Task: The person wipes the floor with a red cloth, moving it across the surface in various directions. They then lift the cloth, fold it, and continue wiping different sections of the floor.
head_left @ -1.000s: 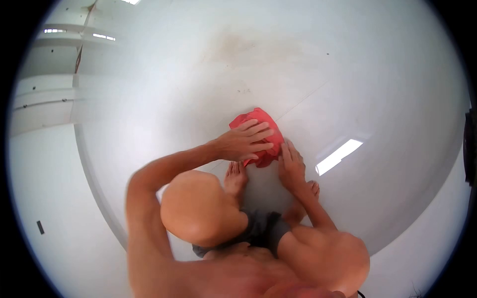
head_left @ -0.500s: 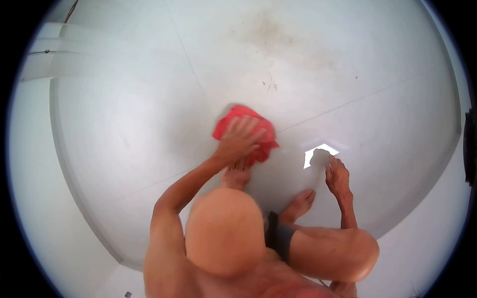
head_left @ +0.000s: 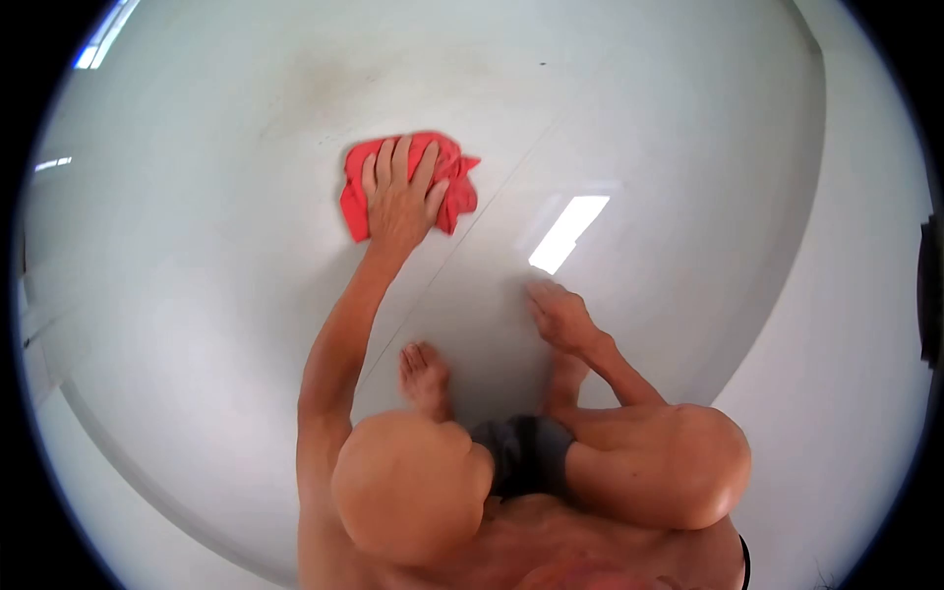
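Note:
A crumpled red cloth [head_left: 458, 208] lies on the pale, glossy floor [head_left: 236, 246]. My left hand [head_left: 400, 202] presses flat on top of it, fingers spread and pointing away from me, with cloth showing on both sides. To the right, my right hand [head_left: 559, 313] is low near the floor, just below a bright reflection, with its fingers bent together; whether anything is in them cannot be made out.
Brownish smudges [head_left: 329, 84] mark the floor beyond the cloth. A thin seam line crosses the floor diagonally. My bare foot [head_left: 425, 376] stands between the hands, nearer my body. Pale walls [head_left: 836, 256] curve round both sides.
My left hand and the red cloth have moved forward and left, closer to the smudges. My right hand has shifted left and its fingers have drawn in. The whole view has turned.

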Demonstrator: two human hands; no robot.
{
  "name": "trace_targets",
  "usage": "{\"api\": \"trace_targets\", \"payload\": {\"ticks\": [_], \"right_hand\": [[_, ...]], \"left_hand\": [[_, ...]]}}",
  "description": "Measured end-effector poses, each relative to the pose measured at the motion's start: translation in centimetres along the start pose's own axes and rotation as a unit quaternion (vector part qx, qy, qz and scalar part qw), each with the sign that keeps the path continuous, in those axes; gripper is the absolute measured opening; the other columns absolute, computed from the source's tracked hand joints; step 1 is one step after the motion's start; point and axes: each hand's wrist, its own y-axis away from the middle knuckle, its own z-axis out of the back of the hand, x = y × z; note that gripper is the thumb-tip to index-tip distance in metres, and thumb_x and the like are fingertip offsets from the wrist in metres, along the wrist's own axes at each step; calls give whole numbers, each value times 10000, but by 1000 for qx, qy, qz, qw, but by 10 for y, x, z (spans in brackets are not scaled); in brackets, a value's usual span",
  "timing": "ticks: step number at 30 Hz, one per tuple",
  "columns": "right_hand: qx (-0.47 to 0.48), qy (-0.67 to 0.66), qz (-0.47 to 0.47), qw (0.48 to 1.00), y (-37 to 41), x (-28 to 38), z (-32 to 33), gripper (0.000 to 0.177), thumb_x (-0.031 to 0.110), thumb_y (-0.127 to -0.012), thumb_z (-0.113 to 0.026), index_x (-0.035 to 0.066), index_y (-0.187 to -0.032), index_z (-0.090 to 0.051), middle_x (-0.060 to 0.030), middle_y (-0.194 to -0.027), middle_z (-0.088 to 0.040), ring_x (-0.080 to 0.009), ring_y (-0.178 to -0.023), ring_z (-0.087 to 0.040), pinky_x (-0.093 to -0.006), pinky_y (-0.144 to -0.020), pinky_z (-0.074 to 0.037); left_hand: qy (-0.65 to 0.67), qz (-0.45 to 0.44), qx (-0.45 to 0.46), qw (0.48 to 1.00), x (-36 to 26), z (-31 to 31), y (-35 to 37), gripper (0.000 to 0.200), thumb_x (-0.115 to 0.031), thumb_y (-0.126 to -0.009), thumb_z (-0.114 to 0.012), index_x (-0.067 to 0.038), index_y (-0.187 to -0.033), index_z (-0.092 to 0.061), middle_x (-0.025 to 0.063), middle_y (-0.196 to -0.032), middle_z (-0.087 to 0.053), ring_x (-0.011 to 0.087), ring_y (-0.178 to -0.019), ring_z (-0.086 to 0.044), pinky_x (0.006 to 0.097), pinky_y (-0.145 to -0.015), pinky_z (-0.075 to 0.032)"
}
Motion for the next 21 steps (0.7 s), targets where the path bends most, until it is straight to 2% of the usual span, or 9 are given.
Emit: {"api": "trace_targets", "payload": {"ticks": [4,6,7,9,12,13,14,18,21], "right_hand": [[13,25,-69,997,62,46,-53,295,99,-965,-588,-6,-1241,-591,-213,-971,-646,-422,-870,-647,-497,-765,-548],[40,55,-90,994,73,56,-38,296,109,-971,-593,-10,-1241,-605,-214,-964,-661,-422,-876,-658,-493,-774,-550],[9,29,-91,995,65,50,-22,300,118,-972,-602,-7,-1244,-614,-216,-974,-672,-421,-885,-664,-490,-777,-553],[-60,-20,-89,994,71,78,-14,309,136,-974,-618,-3,-1249,-633,-220,-995,-693,-419,-904,-676,-483,-783,-558],[-50,29,-94,994,88,150,-19,325,153,-975,-639,18,-1271,-653,-218,-1056,-710,-417,-946,-689,-477,-806,-563],[-36,7,-81,996,48,115,37,334,158,-979,-640,18,-1281,-648,-217,-1063,-711,-417,-943,-691,-477,-811,-564],[-19,3,-59,998,13,90,69,342,163,-982,-642,17,-1292,-643,-215,-1070,-712,-416,-940,-692,-477,-815,-565],[-6,-9,23,1000,-77,90,136,399,189,-996,-646,17,-1352,-602,-221,-1162,-697,-427,-972,-690,-490,-848,-562],[-16,42,56,997,-121,110,158,474,218,-991,-665,41,-1413,-539,-249,-1316,-623,-442,-1115,-633,-514,-936,-518]], "left_hand": [[17,-27,-62,998,2,6,13,517,-378,-964,-701,-154,-1425,-629,175,-1476,-536,382,-1375,-467,562,-1176,-304],[37,-18,-53,998,-6,11,32,526,-378,-974,-692,-153,-1444,-617,174,-1479,-532,384,-1367,-472,570,-1168,-310],[40,-13,-54,998,-8,9,26,531,-377,-979,-688,-152,-1453,-611,174,-1481,-530,385,-1363,-474,574,-1164,-313],[67,-45,-40,996,-5,50,51,564,-368,-964,-700,-155,-1475,-592,179,-1485,-534,384,-1376,-474,567,-1159,-324],[65,-54,-32,996,12,116,118,571,-402,-964,-693,-167,-1473,-587,172,-1517,-516,364,-1402,-466,543,-1169,-327],[58,-50,14,997,-8,97,59,575,-399,-964,-693,-171,-1479,-580,167,-1530,-506,359,-1410,-461,540,-1168,-328],[55,-33,44,997,-16,76,34,580,-397,-963,-694,-174,-1484,-574,163,-1542,-497,354,-1418,-456,537,-1167,-330],[72,-13,86,994,-17,48,21,574,-348,-954,-713,-187,-1485,-569,150,-1586,-460,344,-1441,-438,524,-1151,-340],[98,6,86,991,-23,64,18,555,-299,-956,-714,-139,-1469,-578,155,-1588,-469,352,-1465,-426,518,-1147,-344]]}}
